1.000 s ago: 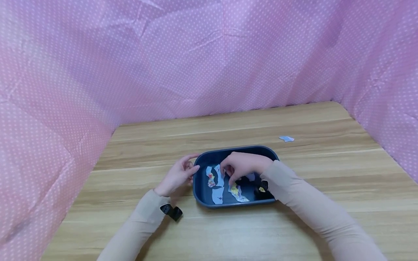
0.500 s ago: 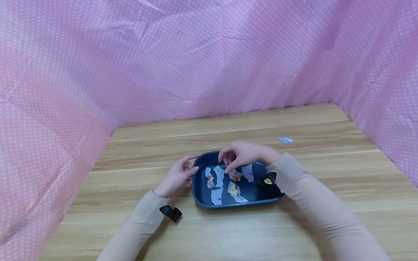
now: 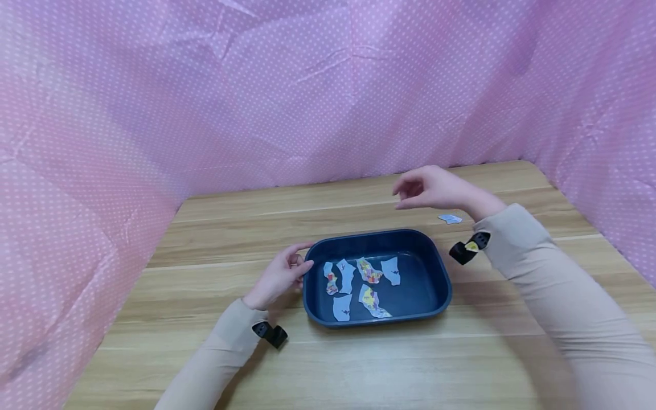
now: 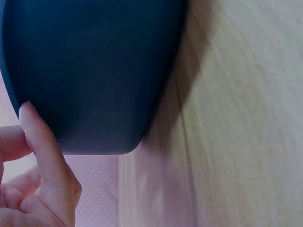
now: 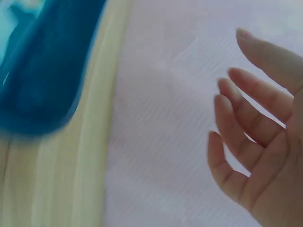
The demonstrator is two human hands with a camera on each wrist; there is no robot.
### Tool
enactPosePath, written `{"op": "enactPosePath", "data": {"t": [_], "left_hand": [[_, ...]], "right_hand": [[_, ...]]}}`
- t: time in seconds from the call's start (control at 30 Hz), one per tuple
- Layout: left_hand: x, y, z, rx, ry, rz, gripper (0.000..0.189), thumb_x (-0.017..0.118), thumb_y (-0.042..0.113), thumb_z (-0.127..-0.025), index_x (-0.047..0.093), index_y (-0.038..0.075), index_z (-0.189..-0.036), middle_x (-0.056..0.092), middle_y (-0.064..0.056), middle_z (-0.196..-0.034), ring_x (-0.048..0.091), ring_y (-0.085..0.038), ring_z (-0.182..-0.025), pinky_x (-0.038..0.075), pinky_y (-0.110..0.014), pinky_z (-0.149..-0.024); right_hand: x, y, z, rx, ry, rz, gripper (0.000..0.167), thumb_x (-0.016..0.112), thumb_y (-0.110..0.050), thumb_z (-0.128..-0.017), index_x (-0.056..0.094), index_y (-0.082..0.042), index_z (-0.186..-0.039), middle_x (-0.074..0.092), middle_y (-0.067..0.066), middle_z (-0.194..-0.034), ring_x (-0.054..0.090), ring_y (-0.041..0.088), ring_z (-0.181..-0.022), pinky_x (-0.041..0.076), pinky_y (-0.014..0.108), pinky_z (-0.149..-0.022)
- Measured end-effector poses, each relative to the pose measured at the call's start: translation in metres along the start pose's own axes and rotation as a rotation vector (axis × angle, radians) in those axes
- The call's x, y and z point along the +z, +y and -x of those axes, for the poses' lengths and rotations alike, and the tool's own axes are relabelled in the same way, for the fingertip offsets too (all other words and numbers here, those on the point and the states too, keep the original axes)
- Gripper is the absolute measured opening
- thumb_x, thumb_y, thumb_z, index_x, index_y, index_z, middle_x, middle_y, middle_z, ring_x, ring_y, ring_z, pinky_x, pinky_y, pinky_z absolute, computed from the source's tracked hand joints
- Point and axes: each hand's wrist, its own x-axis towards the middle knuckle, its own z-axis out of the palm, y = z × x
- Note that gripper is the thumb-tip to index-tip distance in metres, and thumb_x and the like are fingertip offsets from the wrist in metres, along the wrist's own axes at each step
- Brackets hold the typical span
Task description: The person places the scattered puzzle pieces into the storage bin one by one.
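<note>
A dark blue rectangular tray [image 3: 420, 293] lies on the wooden table. Inside it are several flat, irregular printed pieces; one pale piece [image 3: 392, 271] is at the right of the group and a yellow-patterned piece [image 3: 374, 302] is nearer me. My left hand [image 3: 282, 273] holds the tray's left end, its thumb [image 4: 40, 137] against the wall near the rim. Beyond the tray's far right side, my right hand [image 3: 435, 188] hovers with loosely bent, parted fingers and nothing between them. Just below and right of it, one loose pale-blue piece [image 3: 450, 218] rests on the table.
The wooden table [image 3: 246, 228] extends around the tray on all sides. Pink dotted cloth [image 3: 328, 102] hangs along its back and sides. A black wrist-worn camera [image 3: 470, 247] is on the right wrist, another black camera [image 3: 270, 335] on the left.
My right hand has lifted out of the tray and moved away and to the right, near the loose piece. The pieces beneath it are now uncovered. My left hand stays at the tray.
</note>
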Motion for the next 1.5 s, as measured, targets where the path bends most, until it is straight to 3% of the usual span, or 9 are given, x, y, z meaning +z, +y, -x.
{"op": "enactPosePath", "data": {"t": [0.13,0.43,0.6,0.8,1.17,1.5], "left_hand": [[0.000,0.000,0.000,-0.005,0.005,0.000,0.044,0.057,0.014,-0.095,0.047,0.023,-0.137,0.054,-0.009,-0.084,0.056,-0.020,-0.066,0.053,-0.031,-0.061],[0.000,0.001,0.000,-0.009,-0.001,-0.004,0.044,0.058,0.014,-0.095,0.047,0.023,-0.137,0.055,-0.010,-0.087,0.056,-0.020,-0.067,0.054,-0.033,-0.064],[-0.001,0.002,0.000,0.000,0.000,0.000,0.044,0.057,0.014,-0.095,0.047,0.022,-0.137,0.055,-0.009,-0.085,0.056,-0.020,-0.066,0.053,-0.030,-0.062],[0.000,0.004,0.001,-0.001,0.002,0.009,0.045,0.057,0.014,-0.095,0.046,0.022,-0.138,0.056,-0.010,-0.086,0.057,-0.020,-0.066,0.053,-0.028,-0.063],[-0.001,0.003,0.002,0.005,0.018,0.010,0.043,0.056,0.014,-0.095,0.047,0.021,-0.137,0.056,-0.010,-0.086,0.057,-0.020,-0.067,0.055,-0.032,-0.066],[0.000,0.002,0.001,-0.021,0.012,0.017,0.044,0.058,0.016,-0.094,0.047,0.023,-0.136,0.056,-0.011,-0.088,0.057,-0.020,-0.067,0.054,-0.030,-0.064]], "right_hand": [[-0.006,0.019,0.006,0.079,0.066,0.053,0.021,0.071,-0.019,-0.085,0.067,-0.007,-0.103,0.063,0.003,-0.084,0.062,0.018,-0.084,0.051,0.032,-0.078],[-0.006,0.061,0.013,0.204,0.089,0.164,0.024,0.068,-0.018,-0.086,0.064,0.000,-0.102,0.065,0.013,-0.089,0.061,0.027,-0.085,0.049,0.042,-0.078],[-0.002,0.088,0.018,0.262,0.050,0.224,0.033,0.066,-0.016,-0.085,0.058,0.006,-0.108,0.061,0.029,-0.104,0.059,0.041,-0.096,0.047,0.053,-0.084],[0.006,0.112,0.024,0.334,0.023,0.174,0.047,0.066,-0.019,-0.087,0.051,0.010,-0.120,0.050,0.039,-0.118,0.051,0.050,-0.107,0.042,0.059,-0.090],[0.022,0.126,0.030,0.360,0.024,0.199,0.060,0.068,-0.027,-0.086,0.046,0.011,-0.128,0.044,0.038,-0.123,0.044,0.051,-0.113,0.034,0.061,-0.098],[0.026,0.135,0.034,0.359,0.013,0.259,0.042,0.067,-0.021,-0.086,0.057,0.009,-0.114,0.051,0.036,-0.116,0.046,0.049,-0.110,0.036,0.059,-0.097]]}}
